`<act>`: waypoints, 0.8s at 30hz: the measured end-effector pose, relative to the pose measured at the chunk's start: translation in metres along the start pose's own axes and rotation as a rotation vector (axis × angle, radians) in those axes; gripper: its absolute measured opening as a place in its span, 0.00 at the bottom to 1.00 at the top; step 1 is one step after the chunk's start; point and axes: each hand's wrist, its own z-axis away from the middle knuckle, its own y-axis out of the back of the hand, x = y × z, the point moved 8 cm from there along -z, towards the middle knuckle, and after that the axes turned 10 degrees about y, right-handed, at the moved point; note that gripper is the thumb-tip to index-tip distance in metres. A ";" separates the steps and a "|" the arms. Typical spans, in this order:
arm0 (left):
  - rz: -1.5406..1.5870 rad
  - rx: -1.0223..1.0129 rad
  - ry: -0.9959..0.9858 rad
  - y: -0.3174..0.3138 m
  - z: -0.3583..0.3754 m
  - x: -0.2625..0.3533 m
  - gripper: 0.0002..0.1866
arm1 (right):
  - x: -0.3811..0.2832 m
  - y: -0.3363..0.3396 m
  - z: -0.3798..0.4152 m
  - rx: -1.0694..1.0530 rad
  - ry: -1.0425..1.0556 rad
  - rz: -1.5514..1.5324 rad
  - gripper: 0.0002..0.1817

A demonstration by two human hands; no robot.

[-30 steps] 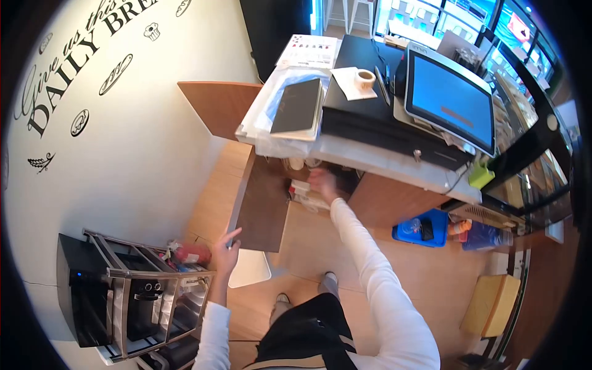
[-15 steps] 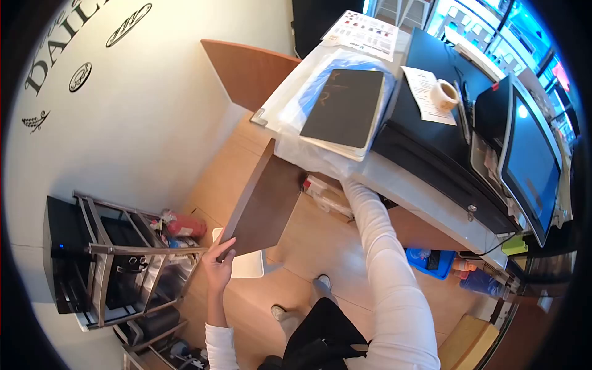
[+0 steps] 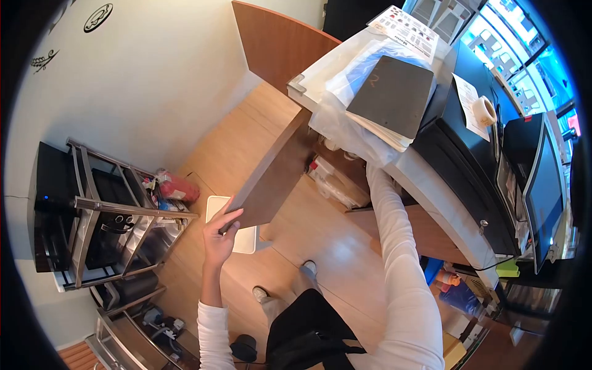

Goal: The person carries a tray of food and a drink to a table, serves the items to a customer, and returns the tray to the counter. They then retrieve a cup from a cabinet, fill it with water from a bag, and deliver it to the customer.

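Observation:
My left hand (image 3: 219, 239) is closed on the free edge of a brown cabinet door (image 3: 271, 179), thumb on one side and fingers on the other. The door stands swung out from beneath the counter (image 3: 398, 161). My right arm, in a white sleeve (image 3: 398, 246), reaches under the countertop into the cabinet, so the right hand itself is hidden. Beside that arm, inside the cabinet, lies a clear plastic-wrapped package (image 3: 336, 186) with some red on it. Clear plastic sheeting (image 3: 345, 132) hangs over the counter edge above.
On the counter are a black-covered book (image 3: 394, 95), a menu sheet (image 3: 407, 34), a black cash drawer (image 3: 456, 163), a tape roll (image 3: 484, 111) and a monitor (image 3: 546, 191). A metal rack (image 3: 139, 213) stands at left. A white tray (image 3: 246, 240) lies behind the door.
The view has shifted, with the counter now further right and more of the cabinet inside showing. My left hand keeps its hold on the door; my right arm stays inside the cabinet.

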 end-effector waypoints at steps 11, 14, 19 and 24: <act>-0.346 0.382 -0.060 0.006 0.013 0.041 0.15 | -0.023 -0.002 -0.007 -0.017 0.015 -0.064 0.20; -0.308 1.018 -0.419 -0.027 0.080 0.044 0.12 | -0.026 -0.005 -0.012 -0.040 0.017 -0.087 0.20; 0.349 0.065 0.111 -0.201 -0.062 -0.030 0.09 | -0.035 -0.008 -0.020 -0.079 0.016 -0.122 0.20; 0.360 0.220 0.067 -0.274 -0.203 -0.066 0.08 | -0.036 -0.009 -0.020 -0.107 0.007 -0.132 0.20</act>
